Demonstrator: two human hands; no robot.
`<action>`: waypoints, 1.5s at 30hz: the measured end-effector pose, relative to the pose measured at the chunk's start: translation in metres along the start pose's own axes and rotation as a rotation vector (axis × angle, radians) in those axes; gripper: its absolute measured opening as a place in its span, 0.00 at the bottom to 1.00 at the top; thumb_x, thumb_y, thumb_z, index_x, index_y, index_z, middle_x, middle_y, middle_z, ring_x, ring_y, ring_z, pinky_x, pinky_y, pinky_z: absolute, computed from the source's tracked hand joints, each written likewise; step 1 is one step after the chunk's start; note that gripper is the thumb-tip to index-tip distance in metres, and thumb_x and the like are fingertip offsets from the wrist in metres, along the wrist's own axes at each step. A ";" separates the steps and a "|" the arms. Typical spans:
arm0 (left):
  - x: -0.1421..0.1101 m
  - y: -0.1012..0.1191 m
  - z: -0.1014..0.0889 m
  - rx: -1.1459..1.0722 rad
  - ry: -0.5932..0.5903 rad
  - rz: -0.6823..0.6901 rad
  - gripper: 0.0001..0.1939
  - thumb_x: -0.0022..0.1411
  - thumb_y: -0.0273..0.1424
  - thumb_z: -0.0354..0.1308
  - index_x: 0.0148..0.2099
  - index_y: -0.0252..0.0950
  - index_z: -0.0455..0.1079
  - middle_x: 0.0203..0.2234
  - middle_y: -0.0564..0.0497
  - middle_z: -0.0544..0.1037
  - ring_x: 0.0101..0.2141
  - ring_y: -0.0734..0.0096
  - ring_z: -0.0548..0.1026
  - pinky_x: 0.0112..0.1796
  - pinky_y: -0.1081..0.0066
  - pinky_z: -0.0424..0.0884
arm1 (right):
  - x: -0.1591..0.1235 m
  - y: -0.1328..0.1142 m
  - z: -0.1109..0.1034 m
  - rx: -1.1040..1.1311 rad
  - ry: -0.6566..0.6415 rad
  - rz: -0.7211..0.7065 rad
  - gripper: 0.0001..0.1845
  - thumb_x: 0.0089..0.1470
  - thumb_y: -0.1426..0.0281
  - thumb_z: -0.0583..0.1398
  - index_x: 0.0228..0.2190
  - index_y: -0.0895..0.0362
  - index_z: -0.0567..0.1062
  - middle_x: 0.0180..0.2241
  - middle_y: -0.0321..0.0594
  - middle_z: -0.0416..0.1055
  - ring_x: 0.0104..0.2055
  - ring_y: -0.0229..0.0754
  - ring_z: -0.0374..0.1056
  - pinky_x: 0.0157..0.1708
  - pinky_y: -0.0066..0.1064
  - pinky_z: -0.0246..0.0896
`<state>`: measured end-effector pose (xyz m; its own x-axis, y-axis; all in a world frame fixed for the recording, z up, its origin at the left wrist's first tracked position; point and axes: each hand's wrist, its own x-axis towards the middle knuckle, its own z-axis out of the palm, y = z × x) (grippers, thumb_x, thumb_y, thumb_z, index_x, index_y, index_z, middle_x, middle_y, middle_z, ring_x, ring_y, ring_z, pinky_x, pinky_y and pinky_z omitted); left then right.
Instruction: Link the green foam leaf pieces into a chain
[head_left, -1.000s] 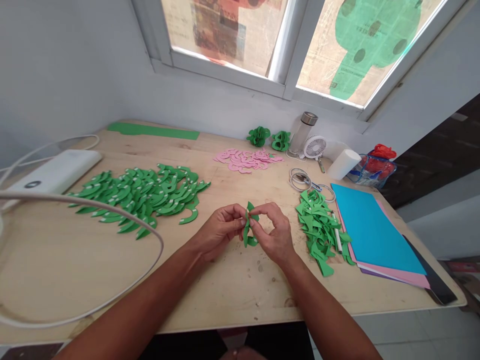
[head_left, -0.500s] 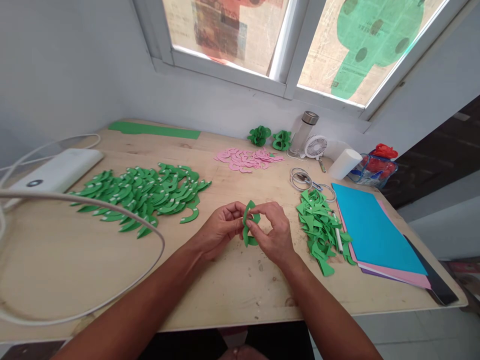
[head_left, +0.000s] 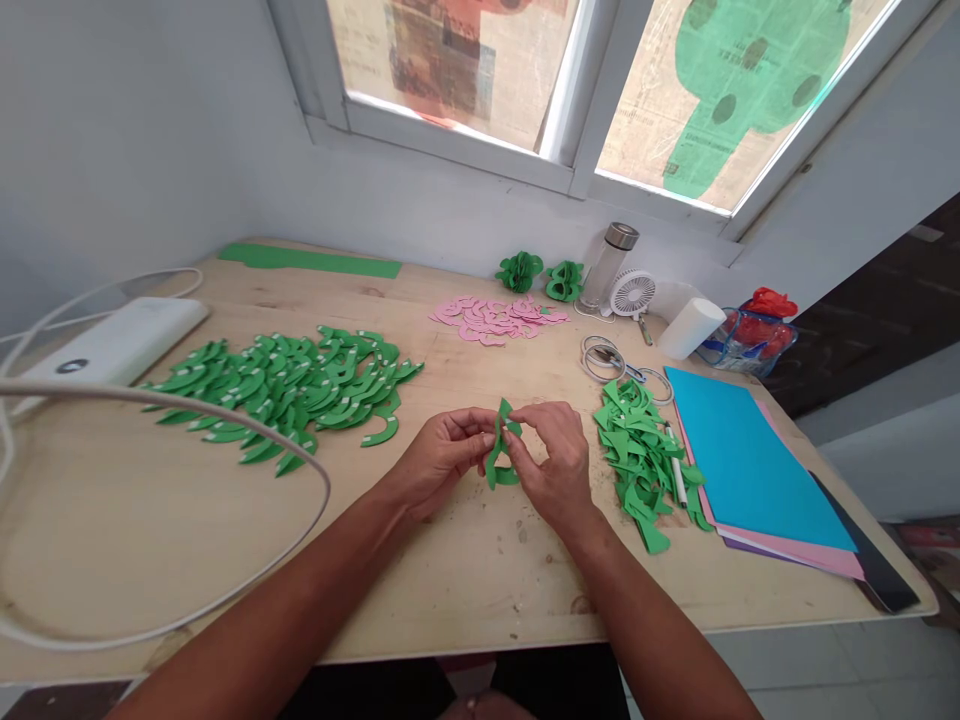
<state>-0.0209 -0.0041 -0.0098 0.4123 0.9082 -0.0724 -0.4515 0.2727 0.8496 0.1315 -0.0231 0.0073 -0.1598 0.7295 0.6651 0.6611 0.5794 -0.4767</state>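
Observation:
Between my two hands, above the middle of the wooden table (head_left: pixel 480 600), is a curved green paper cut-out (head_left: pixel 493 468). My left hand (head_left: pixel 450 450) pinches its left side with thumb and fingers. From the right, my right hand (head_left: pixel 553 455) grips its upper part between thumb and forefinger. The fingers partly hide the paper. A large pile of green curved paper pieces (head_left: pixel 292 385), many with small white patches, lies to the left of my left hand. Beyond my hands is a heap of pink paper cut-outs (head_left: pixel 491 320). Green paper scraps (head_left: pixel 637 450) lie right of my right hand.
Scissors (head_left: pixel 600 358) and a white pen (head_left: pixel 679 478) lie by the scraps, beside stacked coloured sheets (head_left: pixel 750 450). Two green paper balls (head_left: pixel 519 271), a bottle (head_left: pixel 611 260) and a small fan (head_left: pixel 632 293) stand behind. A cable (head_left: pixel 319 470) loops at left near a white power bank (head_left: pixel 120 340).
The green paper has turned a little between my fingers, its upper part now leaning right. My right hand has shifted slightly; both hands keep hold.

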 end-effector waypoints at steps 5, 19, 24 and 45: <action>0.000 0.001 0.000 0.008 0.018 -0.004 0.13 0.46 0.28 0.66 0.38 0.32 0.75 0.24 0.50 0.75 0.24 0.73 0.71 0.26 0.74 0.67 | 0.000 0.000 0.000 -0.050 0.015 0.009 0.05 0.54 0.71 0.56 0.33 0.54 0.73 0.33 0.42 0.74 0.38 0.45 0.66 0.39 0.39 0.56; 0.001 0.000 0.000 -0.011 0.031 0.002 0.14 0.47 0.27 0.66 0.39 0.32 0.75 0.24 0.50 0.74 0.24 0.74 0.71 0.26 0.74 0.67 | 0.000 0.002 -0.001 -0.065 0.011 0.018 0.06 0.55 0.71 0.56 0.33 0.54 0.73 0.32 0.41 0.74 0.37 0.45 0.66 0.39 0.39 0.54; 0.001 0.001 -0.001 -0.064 0.072 0.006 0.13 0.45 0.26 0.67 0.37 0.33 0.75 0.24 0.51 0.75 0.24 0.75 0.70 0.27 0.74 0.68 | 0.000 0.000 -0.001 -0.040 0.003 0.018 0.06 0.54 0.71 0.56 0.34 0.54 0.72 0.32 0.41 0.74 0.38 0.45 0.66 0.39 0.39 0.55; 0.004 0.002 0.001 -0.121 0.213 0.089 0.16 0.41 0.26 0.68 0.36 0.33 0.72 0.26 0.52 0.75 0.22 0.78 0.69 0.22 0.77 0.63 | -0.002 0.000 0.003 0.022 -0.097 0.013 0.05 0.53 0.73 0.56 0.32 0.54 0.72 0.34 0.39 0.74 0.39 0.43 0.66 0.41 0.38 0.55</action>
<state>-0.0195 -0.0001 -0.0082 0.1964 0.9732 -0.1196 -0.5752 0.2132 0.7898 0.1298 -0.0230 0.0044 -0.2223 0.7682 0.6003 0.6472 0.5768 -0.4985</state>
